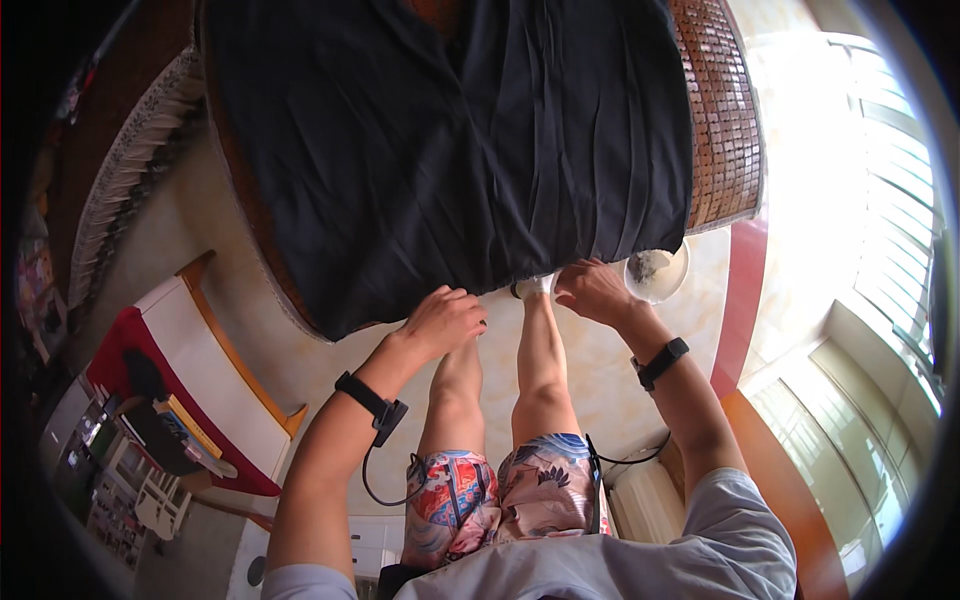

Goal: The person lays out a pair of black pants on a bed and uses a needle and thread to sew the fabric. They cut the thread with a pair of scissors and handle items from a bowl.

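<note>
Wide black trousers (450, 160) lie spread over a bed covered with a brown tile mat (715, 110). Their two legs part at the far side, where the mat shows through. Creases run along the cloth, and its near edge hangs over the bed's edge. My left hand (447, 322) is closed at this near edge, left of the middle. Farther right, my right hand (597, 290) has its fingers bent and pinched on the same edge. The fingertips of both hands are partly hidden.
A white basin (658, 274) with something greyish in it stands on the floor beyond my right hand. To the left is a white and red table (215, 380) with wooden edges. A bright barred window (895, 190) is at the right. My legs are below the bed's edge.
</note>
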The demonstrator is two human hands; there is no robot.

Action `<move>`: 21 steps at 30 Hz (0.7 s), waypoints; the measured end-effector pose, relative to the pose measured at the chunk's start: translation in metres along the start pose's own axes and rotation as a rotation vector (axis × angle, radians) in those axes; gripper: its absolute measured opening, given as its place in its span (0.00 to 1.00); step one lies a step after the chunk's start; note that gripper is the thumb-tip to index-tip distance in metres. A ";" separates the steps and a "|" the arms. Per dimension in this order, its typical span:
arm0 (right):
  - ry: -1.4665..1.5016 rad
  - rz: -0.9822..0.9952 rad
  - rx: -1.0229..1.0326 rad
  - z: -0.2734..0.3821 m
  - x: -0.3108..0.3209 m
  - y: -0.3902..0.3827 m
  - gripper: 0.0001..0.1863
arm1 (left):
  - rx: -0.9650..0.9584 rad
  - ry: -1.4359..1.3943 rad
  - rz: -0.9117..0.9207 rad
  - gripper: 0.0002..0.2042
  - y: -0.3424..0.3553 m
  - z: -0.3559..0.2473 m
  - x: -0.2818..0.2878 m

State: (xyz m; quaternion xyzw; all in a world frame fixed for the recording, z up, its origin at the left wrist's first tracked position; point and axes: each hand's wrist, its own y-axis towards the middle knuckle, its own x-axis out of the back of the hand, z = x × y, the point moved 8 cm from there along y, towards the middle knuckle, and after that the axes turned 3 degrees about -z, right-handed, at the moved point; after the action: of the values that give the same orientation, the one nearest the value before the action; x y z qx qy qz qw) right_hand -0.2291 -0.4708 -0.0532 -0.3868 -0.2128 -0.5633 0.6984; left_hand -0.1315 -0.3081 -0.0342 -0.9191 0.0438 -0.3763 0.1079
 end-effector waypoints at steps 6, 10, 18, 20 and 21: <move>-0.023 -0.658 -0.367 -0.075 0.094 -0.032 0.10 | 0.269 -0.115 -0.794 0.07 0.000 0.045 0.134; -0.278 -0.901 -0.451 -0.132 0.175 -0.019 0.18 | 0.297 0.259 -0.831 0.21 0.039 0.119 0.211; -0.469 -0.517 -0.374 -0.153 0.180 0.085 0.36 | 0.596 0.388 -0.390 0.38 0.125 0.227 0.229; -0.503 -0.507 -0.369 -0.159 0.184 0.096 0.36 | 0.569 0.405 -0.425 0.38 0.130 0.240 0.235; -0.512 -0.529 -0.363 -0.163 0.190 0.106 0.37 | 0.540 0.431 -0.453 0.37 0.133 0.248 0.242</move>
State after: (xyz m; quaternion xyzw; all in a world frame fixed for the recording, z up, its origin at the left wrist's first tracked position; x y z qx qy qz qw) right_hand -0.0986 -0.7093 -0.0449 -0.5633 -0.3693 -0.6374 0.3742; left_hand 0.2148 -0.4356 -0.0718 -0.7444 -0.2383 -0.5725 0.2478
